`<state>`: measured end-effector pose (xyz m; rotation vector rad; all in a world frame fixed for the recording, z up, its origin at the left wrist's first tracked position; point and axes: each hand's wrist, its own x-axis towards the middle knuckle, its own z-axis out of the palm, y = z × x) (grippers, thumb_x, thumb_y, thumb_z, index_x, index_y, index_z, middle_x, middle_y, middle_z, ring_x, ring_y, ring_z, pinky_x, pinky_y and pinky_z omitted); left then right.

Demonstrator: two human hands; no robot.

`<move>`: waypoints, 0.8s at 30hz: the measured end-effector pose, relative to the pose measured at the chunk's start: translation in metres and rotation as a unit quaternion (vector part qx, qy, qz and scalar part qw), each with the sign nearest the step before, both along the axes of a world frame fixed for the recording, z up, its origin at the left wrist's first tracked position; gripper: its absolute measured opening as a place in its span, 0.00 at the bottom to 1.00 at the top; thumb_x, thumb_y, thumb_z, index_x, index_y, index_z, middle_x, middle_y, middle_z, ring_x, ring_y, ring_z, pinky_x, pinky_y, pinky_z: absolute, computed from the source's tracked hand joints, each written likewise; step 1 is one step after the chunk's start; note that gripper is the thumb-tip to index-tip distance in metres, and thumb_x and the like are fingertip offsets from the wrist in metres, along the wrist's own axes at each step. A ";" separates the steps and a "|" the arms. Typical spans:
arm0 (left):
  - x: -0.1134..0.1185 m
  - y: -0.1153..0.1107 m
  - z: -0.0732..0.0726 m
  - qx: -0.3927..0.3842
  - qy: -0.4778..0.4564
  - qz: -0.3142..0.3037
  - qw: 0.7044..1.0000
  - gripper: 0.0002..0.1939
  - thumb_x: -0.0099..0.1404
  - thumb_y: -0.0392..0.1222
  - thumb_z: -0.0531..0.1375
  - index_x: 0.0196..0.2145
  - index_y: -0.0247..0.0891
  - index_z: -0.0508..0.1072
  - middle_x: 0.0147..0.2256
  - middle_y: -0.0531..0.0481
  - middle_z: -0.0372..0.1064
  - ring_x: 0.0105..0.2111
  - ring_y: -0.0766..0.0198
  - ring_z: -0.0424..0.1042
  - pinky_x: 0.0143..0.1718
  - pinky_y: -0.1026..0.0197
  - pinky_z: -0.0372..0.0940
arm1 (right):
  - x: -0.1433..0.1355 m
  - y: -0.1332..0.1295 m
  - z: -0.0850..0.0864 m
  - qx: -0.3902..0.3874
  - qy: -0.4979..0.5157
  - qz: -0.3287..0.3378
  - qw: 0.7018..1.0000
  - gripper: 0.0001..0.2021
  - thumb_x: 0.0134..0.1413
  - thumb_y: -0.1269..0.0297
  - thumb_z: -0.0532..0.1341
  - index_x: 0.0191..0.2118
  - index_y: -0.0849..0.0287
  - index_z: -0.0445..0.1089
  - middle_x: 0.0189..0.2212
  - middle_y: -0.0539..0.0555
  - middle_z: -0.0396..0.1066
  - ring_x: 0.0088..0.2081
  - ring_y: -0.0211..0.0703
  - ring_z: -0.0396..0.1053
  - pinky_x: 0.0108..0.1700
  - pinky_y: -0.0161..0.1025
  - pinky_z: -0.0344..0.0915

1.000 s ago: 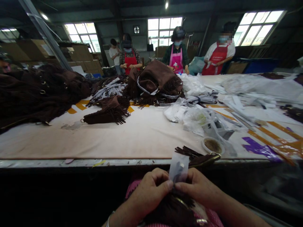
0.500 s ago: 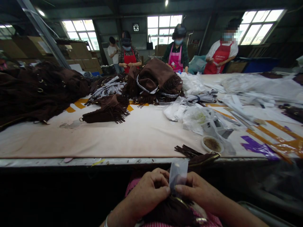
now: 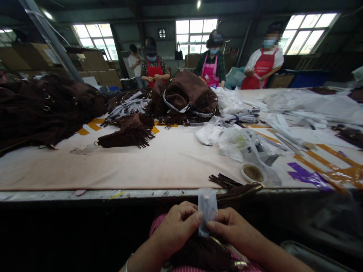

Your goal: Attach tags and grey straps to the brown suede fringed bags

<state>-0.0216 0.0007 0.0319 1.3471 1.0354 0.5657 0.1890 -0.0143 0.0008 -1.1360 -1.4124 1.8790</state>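
Observation:
A small translucent plastic sleeve (image 3: pixel 207 206) stands upright between my hands, just off the table's front edge. My left hand (image 3: pixel 180 224) pinches its left side between thumb and fingers. On the other side, my right hand (image 3: pixel 231 224) is closed on its lower right edge. Under both hands a dark brown fringed bag (image 3: pixel 198 251) with a gold zipper lies on my lap. Part of it reaches up over the table edge, where its zipper end (image 3: pixel 256 186) and some fringe show. What the sleeve covers is hard to make out.
Brown fringed bags (image 3: pixel 51 109) are heaped at the left, with another pile (image 3: pixel 195 90) at the back middle. One brown piece (image 3: pixel 127 132) lies nearer. A round tub (image 3: pixel 253 173) and plastic bags (image 3: pixel 227 136) sit at the right. Several people stand across the table (image 3: pixel 170 162).
The plastic sleeve has shifted slightly left and looks more folded inward. My left thumb has moved up onto its front face.

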 end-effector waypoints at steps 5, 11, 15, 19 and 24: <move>0.004 -0.002 0.001 -0.006 -0.018 -0.016 1.000 0.07 0.58 0.42 0.66 0.28 0.37 0.80 0.46 0.46 0.73 0.46 0.55 0.73 0.47 0.59 0.65 | 0.000 -0.002 0.005 0.035 -0.020 -0.016 0.999 0.23 0.53 0.45 0.66 0.30 0.67 0.77 0.22 0.48 0.63 0.27 0.36 0.56 0.30 0.33 0.55; 0.006 -0.002 0.001 -0.027 -0.035 -0.007 0.999 0.06 0.57 0.38 0.65 0.25 0.36 0.80 0.45 0.46 0.75 0.45 0.55 0.74 0.47 0.58 0.66 | 0.005 -0.003 -0.004 0.027 -0.036 -0.004 0.999 0.27 0.56 0.42 0.62 0.26 0.67 0.73 0.20 0.46 0.54 0.24 0.33 0.49 0.26 0.32 0.47; 0.006 -0.001 0.002 -0.021 -0.035 -0.003 0.999 0.06 0.57 0.37 0.63 0.25 0.36 0.80 0.46 0.46 0.75 0.47 0.54 0.74 0.48 0.58 0.66 | 0.008 -0.003 -0.002 0.029 -0.039 0.000 0.999 0.29 0.58 0.40 0.58 0.26 0.66 0.73 0.20 0.46 0.54 0.23 0.32 0.49 0.25 0.33 0.46; 0.006 -0.002 0.002 -0.020 -0.019 0.008 1.000 0.07 0.58 0.36 0.62 0.24 0.36 0.77 0.46 0.46 0.75 0.46 0.55 0.74 0.47 0.58 0.66 | 0.008 -0.003 0.004 -0.015 0.018 -0.007 1.000 0.23 0.56 0.45 0.64 0.36 0.65 0.77 0.25 0.49 0.64 0.27 0.34 0.55 0.30 0.32 0.51; 0.006 -0.003 -0.003 -0.023 -0.019 0.017 0.999 0.09 0.61 0.40 0.62 0.25 0.36 0.72 0.47 0.46 0.74 0.45 0.55 0.74 0.44 0.59 0.66 | 0.004 -0.005 -0.002 -0.087 0.080 -0.002 0.993 0.20 0.50 0.50 0.70 0.36 0.66 0.79 0.25 0.50 0.69 0.27 0.34 0.59 0.31 0.33 0.55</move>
